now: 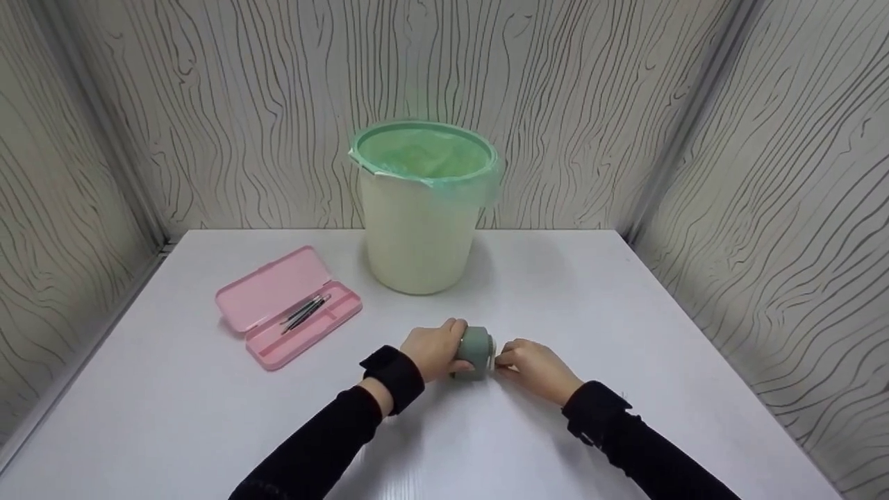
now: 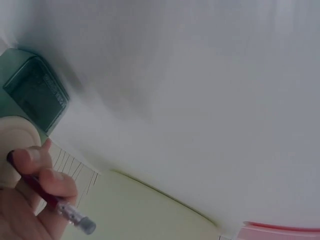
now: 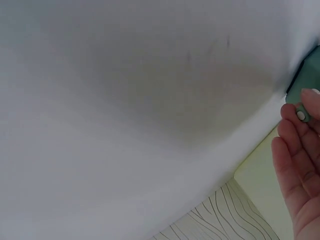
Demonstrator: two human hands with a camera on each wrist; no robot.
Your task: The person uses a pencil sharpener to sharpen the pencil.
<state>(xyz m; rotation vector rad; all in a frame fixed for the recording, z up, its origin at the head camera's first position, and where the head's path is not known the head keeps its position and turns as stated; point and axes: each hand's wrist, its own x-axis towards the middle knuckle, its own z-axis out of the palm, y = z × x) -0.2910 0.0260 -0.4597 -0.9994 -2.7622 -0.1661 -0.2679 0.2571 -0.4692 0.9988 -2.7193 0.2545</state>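
Observation:
A green crank pencil sharpener [image 1: 475, 353] lies between the two hands on the white table. My left hand [image 1: 432, 352] is at its left end, the fingers right at its body. In the left wrist view those fingers pinch a dark red pencil [image 2: 41, 192] with a metal ferrule and grey eraser, beside the sharpener's round white face [image 2: 17, 134]. The pencil's point is hidden. On the other side, my right hand [image 1: 533, 368] pinches the small green crank knob [image 3: 301, 115] between thumb and fingers.
To the left, an opened pink pencil case [image 1: 278, 357] holds several dark pencils [image 1: 305, 314]. A cream bin [image 1: 417, 229] with a green rim and bag liner stands at the back middle. Wood-patterned walls [image 1: 278, 125] enclose the table's back and sides.

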